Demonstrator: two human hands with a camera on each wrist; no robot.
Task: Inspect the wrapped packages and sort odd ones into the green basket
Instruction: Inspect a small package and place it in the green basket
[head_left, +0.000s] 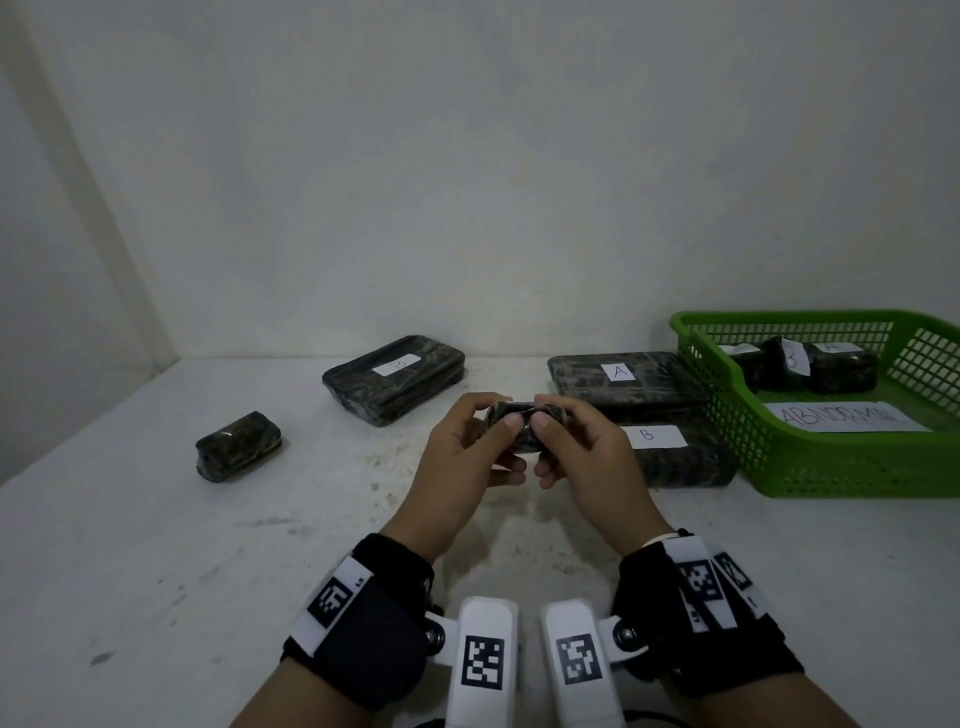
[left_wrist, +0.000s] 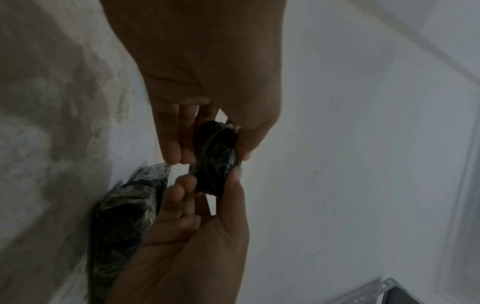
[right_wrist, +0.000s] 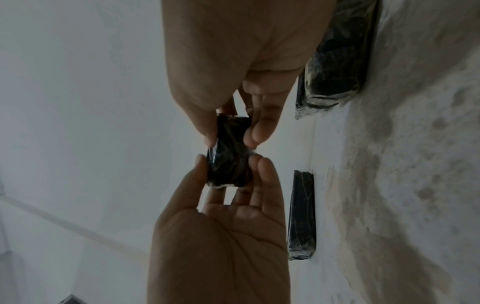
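Note:
Above the middle of the table, both hands hold one small dark wrapped package (head_left: 521, 425) (left_wrist: 215, 158) (right_wrist: 228, 156). My left hand (head_left: 501, 421) (left_wrist: 207, 181) pinches its left end between thumb and fingers. My right hand (head_left: 548, 418) (right_wrist: 231, 170) pinches its right end the same way. No label shows on this package. The green basket (head_left: 810, 470) stands at the right, holding several labelled dark packages (head_left: 810, 369) and a paper reading ABNORMAL (head_left: 847, 417).
On the white table lie a small unlabelled package (head_left: 239, 446) at the left, a large labelled package (head_left: 395, 376) behind it, package A (head_left: 618, 382) and package B (head_left: 680, 460) beside the basket. A white wall rises close behind.

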